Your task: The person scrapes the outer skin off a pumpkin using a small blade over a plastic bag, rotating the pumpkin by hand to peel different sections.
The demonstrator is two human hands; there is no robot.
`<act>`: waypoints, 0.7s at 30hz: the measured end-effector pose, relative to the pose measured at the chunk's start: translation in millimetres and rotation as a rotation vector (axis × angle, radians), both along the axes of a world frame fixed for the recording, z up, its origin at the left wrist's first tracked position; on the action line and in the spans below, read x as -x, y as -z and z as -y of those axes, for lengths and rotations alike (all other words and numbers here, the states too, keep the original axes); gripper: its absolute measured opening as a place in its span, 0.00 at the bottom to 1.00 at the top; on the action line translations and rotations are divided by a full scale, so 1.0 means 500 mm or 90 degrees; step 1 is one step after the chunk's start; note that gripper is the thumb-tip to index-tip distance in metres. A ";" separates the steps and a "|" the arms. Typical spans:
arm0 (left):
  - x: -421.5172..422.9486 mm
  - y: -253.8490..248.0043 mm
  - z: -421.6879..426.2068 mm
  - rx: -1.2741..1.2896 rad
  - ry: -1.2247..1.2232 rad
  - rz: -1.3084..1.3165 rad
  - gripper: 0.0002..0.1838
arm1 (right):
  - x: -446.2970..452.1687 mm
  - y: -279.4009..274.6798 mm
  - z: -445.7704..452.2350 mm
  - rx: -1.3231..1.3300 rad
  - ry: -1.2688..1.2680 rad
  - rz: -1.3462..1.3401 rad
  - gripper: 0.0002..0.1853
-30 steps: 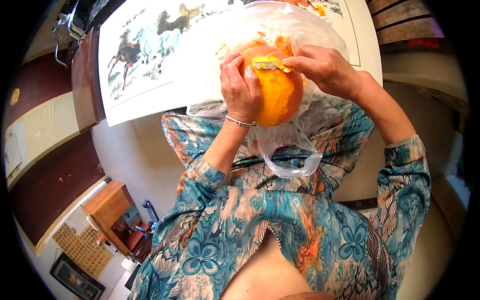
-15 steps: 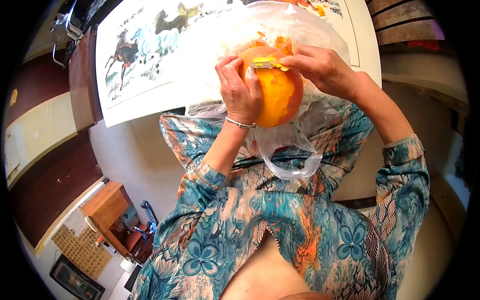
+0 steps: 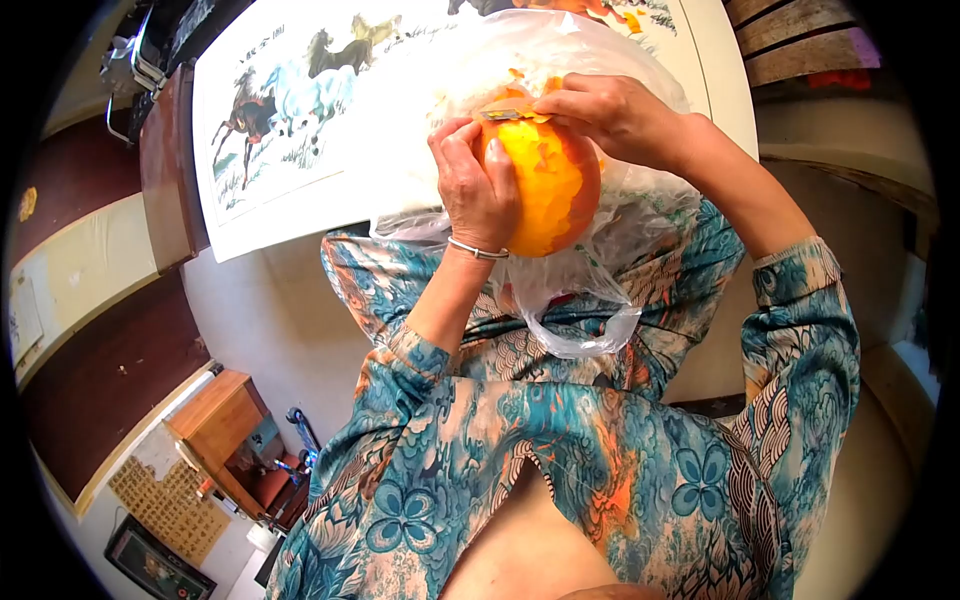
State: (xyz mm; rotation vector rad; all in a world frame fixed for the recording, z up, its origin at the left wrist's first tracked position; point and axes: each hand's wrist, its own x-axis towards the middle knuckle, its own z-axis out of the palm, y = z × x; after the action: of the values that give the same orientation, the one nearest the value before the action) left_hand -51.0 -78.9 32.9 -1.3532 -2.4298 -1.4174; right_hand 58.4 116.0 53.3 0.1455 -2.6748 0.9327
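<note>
A partly peeled pumpkin (image 3: 548,200), bright orange with some tan skin on its right side, rests over a clear plastic bag (image 3: 585,335) above my lap. My left hand (image 3: 472,190) grips its left side, thumb on the flesh and fingers curled round the edge. Closed on a yellow-handled peeler (image 3: 512,114), my right hand (image 3: 618,118) is at the pumpkin's far top edge. The metal blade lies against the surface there. Small orange peelings (image 3: 516,74) lie on the bag just beyond.
The bag spreads over a white table (image 3: 330,215) bearing a picture of horses (image 3: 300,90). More orange scraps (image 3: 632,22) lie at its far side. Wooden slats (image 3: 800,40) stand at the far right. A wooden cabinet (image 3: 210,410) is at lower left.
The peeler in my right hand has moved away from me and slightly left, up to the pumpkin's far edge. My left hand keeps nearly the same hold.
</note>
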 end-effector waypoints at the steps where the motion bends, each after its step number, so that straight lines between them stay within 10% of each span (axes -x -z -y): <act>1: 0.000 0.003 0.001 0.003 -0.001 0.007 0.12 | -0.007 0.001 0.000 0.013 0.001 -0.003 0.08; 21: 0.000 -0.005 -0.010 0.009 -0.014 -0.009 0.13 | -0.048 0.009 0.039 -0.002 0.110 -0.037 0.11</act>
State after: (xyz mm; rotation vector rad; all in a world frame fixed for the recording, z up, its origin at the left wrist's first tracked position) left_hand -51.2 -74.1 35.5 -1.3299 -2.4423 -1.3833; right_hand 82.4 96.5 48.9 -0.0568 -2.5866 0.8576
